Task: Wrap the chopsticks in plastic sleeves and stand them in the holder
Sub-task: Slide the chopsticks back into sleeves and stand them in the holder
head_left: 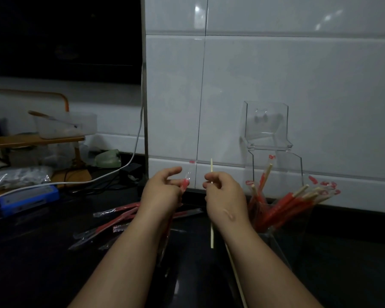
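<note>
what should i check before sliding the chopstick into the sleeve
1. Left hand pinches the sleeve: ok.
2. Right hand grips a bare chopstick: ok.
3. Sleeve mouth open: cannot tell.
4. Chopstick tip at the sleeve mouth: not ok, they are apart.
5. Holder open on top, wrapped chopsticks leaning inside: ok.

we lose one chopstick [237,282] at the bottom edge | left hand [162,192] hides most of its sleeve [185,182] | tub [65,127] contents blurred
</note>
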A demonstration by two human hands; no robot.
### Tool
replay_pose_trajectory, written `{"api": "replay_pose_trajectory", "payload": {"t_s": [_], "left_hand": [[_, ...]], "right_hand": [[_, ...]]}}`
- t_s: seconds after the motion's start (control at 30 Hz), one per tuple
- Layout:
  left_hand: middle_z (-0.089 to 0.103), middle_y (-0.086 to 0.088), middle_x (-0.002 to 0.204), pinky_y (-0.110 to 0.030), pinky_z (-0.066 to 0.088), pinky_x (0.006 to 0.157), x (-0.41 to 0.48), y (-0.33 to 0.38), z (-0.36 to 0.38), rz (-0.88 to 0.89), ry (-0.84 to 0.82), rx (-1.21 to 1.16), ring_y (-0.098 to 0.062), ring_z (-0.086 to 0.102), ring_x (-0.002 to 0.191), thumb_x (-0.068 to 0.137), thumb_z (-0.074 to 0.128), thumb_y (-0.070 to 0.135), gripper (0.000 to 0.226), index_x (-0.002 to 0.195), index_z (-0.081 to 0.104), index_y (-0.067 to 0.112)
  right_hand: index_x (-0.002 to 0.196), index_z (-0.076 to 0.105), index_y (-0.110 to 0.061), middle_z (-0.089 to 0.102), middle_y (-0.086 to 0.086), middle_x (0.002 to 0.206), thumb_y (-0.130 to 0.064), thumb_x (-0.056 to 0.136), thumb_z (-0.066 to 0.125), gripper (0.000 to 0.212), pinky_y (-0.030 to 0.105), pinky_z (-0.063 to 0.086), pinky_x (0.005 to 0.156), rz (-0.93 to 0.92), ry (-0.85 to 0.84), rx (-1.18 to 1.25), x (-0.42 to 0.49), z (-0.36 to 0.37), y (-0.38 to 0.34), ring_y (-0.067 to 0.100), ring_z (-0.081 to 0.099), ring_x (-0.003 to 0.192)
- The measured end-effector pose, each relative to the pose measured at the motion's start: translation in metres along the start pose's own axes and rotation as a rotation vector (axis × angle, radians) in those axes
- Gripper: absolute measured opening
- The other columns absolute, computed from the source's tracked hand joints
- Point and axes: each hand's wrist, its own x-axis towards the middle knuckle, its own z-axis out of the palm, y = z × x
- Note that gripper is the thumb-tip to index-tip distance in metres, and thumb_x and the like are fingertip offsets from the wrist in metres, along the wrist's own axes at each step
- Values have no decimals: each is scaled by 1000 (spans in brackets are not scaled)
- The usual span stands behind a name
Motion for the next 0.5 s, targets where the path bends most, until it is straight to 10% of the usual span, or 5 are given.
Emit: {"api": "replay_pose_trajectory", "payload": {"t_s": [0.5], "left_hand": [[74, 6, 83, -13, 52, 62, -3, 7, 1, 321, 135, -98, -2, 70, 78, 84, 69, -6, 33, 91, 69, 26]], "right_hand": [[90, 58, -24, 64, 0, 78, -14, 96, 60, 12, 20, 46, 57, -273, 76, 268, -14, -7, -19, -1, 53, 62]]}}
